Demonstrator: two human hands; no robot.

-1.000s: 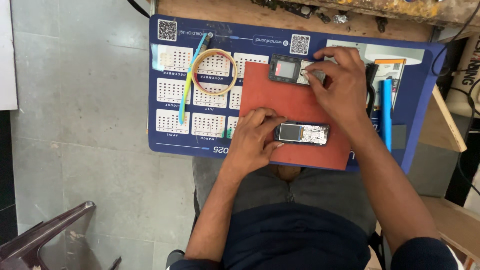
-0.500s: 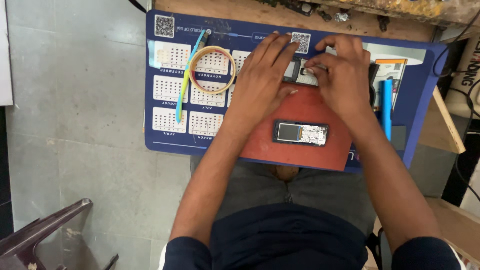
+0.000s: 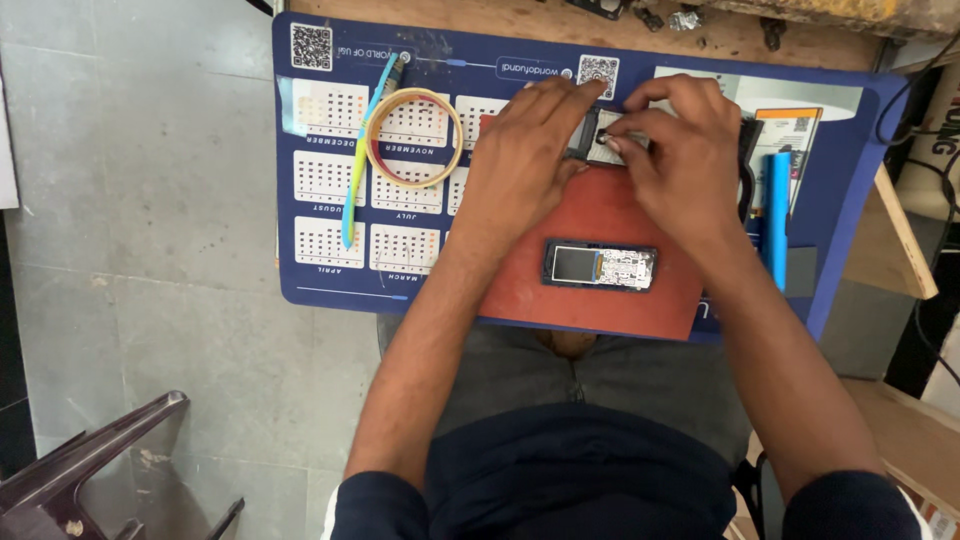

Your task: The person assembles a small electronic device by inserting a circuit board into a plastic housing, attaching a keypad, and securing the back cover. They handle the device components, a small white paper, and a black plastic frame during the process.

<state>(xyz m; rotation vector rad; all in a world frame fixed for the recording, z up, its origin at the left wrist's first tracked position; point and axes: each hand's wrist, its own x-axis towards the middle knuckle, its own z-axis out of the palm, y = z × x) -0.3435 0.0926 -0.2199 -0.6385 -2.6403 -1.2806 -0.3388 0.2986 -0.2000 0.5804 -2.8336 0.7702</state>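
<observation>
Both my hands meet at the far edge of a red mat [image 3: 600, 290]. My left hand [image 3: 525, 160] and my right hand [image 3: 675, 150] together hold a small dark phone part [image 3: 597, 135], mostly hidden under my fingers. Closer to me on the red mat lies an opened small phone body [image 3: 600, 265] with a little screen and a bare circuit board, untouched.
The red mat lies on a blue calendar mat [image 3: 330, 270] over a wooden bench. A roll of tape [image 3: 412, 137] and a light blue and yellow tool [image 3: 365, 150] lie to the left. A blue pen-like tool [image 3: 777, 215] lies to the right. A dark chair [image 3: 90, 470] stands lower left.
My left hand left the phone body on the red mat and moved up to join my right hand on the small part at the mat's far edge.
</observation>
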